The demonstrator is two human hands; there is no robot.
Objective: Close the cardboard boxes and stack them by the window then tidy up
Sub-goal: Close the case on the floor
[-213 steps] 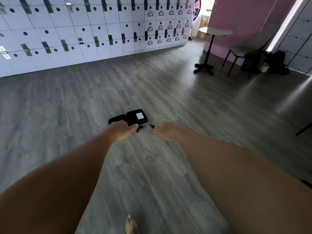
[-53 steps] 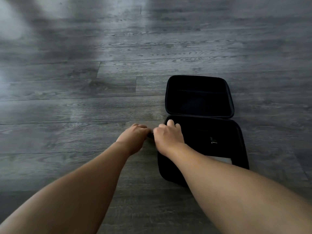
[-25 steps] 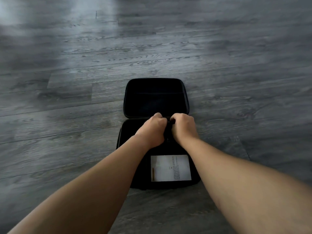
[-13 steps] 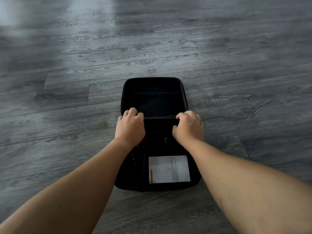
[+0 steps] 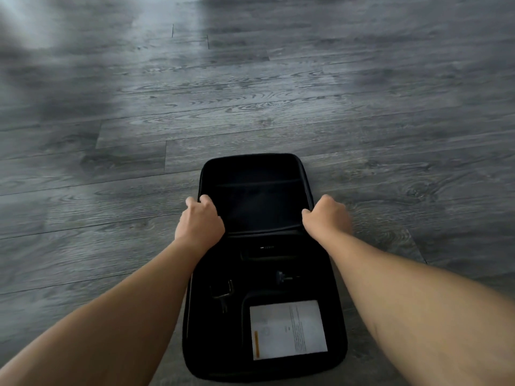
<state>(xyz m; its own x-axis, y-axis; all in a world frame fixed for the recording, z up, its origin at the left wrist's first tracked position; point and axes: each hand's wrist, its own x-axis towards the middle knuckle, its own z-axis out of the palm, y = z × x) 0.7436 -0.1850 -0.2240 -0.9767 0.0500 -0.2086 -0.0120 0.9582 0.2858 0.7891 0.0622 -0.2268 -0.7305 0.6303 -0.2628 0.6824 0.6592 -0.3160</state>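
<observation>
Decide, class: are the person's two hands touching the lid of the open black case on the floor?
Touching. The head view shows the left hand curled round the lid's left edge and the right hand gripping its right edge.

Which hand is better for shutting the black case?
Neither alone. The left hand grips the lid at its left edge, and the right hand grips its right edge. Both probably fold it down together.

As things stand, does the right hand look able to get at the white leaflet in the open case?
Probably yes. The white leaflet lies uncovered in the near half of the black case, with nothing over it. But the right hand grips the lid's edge, so it must let go first.
</observation>
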